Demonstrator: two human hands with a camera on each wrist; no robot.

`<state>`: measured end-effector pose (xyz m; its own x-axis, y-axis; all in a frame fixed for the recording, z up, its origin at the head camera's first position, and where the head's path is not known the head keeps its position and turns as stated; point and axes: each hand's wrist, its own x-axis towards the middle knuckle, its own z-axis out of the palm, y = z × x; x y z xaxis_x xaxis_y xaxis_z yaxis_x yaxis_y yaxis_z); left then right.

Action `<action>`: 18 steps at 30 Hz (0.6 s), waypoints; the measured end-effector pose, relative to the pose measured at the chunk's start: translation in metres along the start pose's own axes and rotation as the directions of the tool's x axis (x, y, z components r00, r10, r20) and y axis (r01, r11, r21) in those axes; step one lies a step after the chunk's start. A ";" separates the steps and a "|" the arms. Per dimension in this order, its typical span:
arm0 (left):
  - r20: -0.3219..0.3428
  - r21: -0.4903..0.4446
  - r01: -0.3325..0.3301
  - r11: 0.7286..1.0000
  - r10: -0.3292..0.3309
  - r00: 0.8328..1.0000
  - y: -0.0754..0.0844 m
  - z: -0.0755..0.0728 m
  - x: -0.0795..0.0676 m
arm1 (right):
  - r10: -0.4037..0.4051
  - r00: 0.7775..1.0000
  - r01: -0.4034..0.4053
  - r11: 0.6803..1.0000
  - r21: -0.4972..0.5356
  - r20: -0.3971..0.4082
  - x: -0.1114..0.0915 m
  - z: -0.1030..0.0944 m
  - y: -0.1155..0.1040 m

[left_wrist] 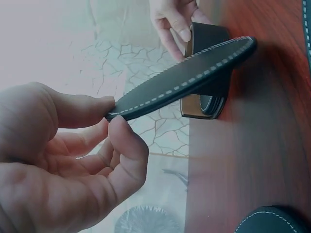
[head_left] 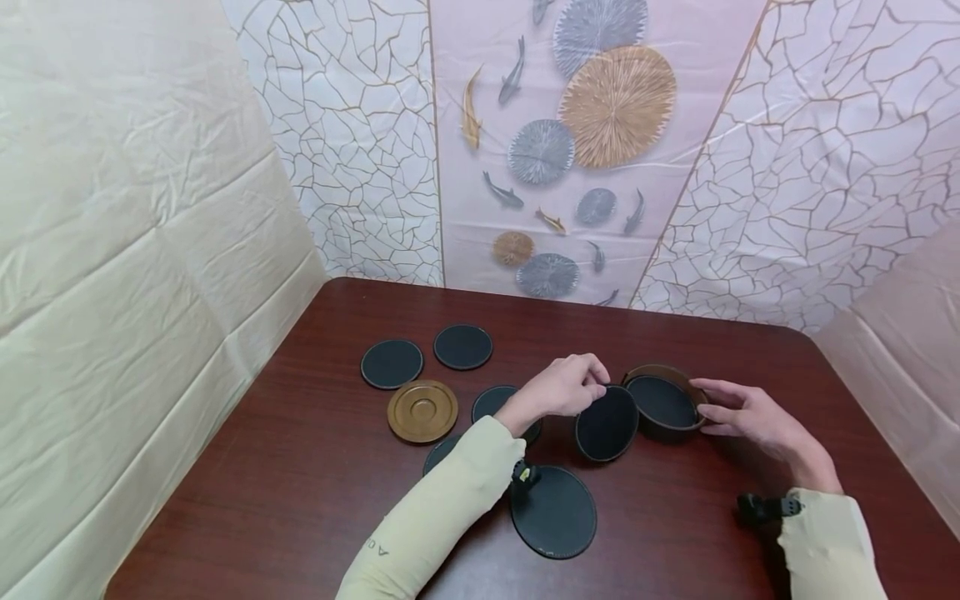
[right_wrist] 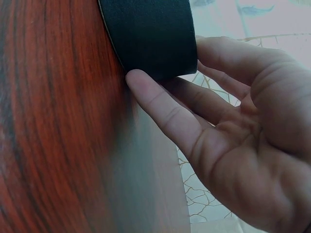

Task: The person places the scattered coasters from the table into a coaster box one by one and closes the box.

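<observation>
My left hand [head_left: 564, 385] pinches a round black coaster [head_left: 607, 423] by its edge between thumb and fingers. White stitching runs around that coaster, which hangs tilted in the left wrist view. Just right of it stands a round holder [head_left: 684, 427], dark outside and brown inside, with a black coaster [head_left: 662, 401] lying in it. Against the holder's right side rest the extended fingers of my right hand [head_left: 761, 421]. Close up in the right wrist view, one fingertip [right_wrist: 140, 80] lies low on the dark wall [right_wrist: 150, 39], by the tabletop.
Black coasters [head_left: 392, 364] [head_left: 462, 347] lie at the back left, near a brown ringed disc [head_left: 422, 412]. Another black coaster [head_left: 553, 512] lies at the front, and two more are partly under my left arm. A patterned cloth [head_left: 360, 142] hangs behind the dark red table [head_left: 285, 467].
</observation>
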<state>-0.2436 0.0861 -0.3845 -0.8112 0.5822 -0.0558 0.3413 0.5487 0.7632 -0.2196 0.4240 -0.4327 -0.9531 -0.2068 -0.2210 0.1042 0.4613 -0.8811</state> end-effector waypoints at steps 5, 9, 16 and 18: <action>-0.014 -0.155 0.015 0.988 -0.017 1.000 -0.005 -0.005 0.001 | -0.002 1.000 0.002 1.000 -0.011 0.001 0.000 -0.001 -0.001; -0.042 -0.218 0.025 0.976 -0.034 0.999 -0.010 -0.006 0.005 | -0.001 1.000 0.001 1.000 -0.010 0.001 0.000 0.000 -0.001; -0.110 -0.345 0.028 0.938 -0.070 0.991 -0.016 -0.002 0.010 | -0.005 1.000 0.005 1.000 -0.012 0.005 -0.001 -0.001 -0.001; -0.122 -0.385 0.032 0.922 -0.085 0.989 -0.018 0.000 0.012 | -0.001 1.000 0.001 1.000 -0.010 0.005 -0.001 -0.001 -0.001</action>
<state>-0.2594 0.0831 -0.3987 -0.8889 0.4562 -0.0415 0.1064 0.2937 0.9499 -0.2194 0.4241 -0.4315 -0.9518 -0.2118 -0.2219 0.1001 0.4693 -0.8774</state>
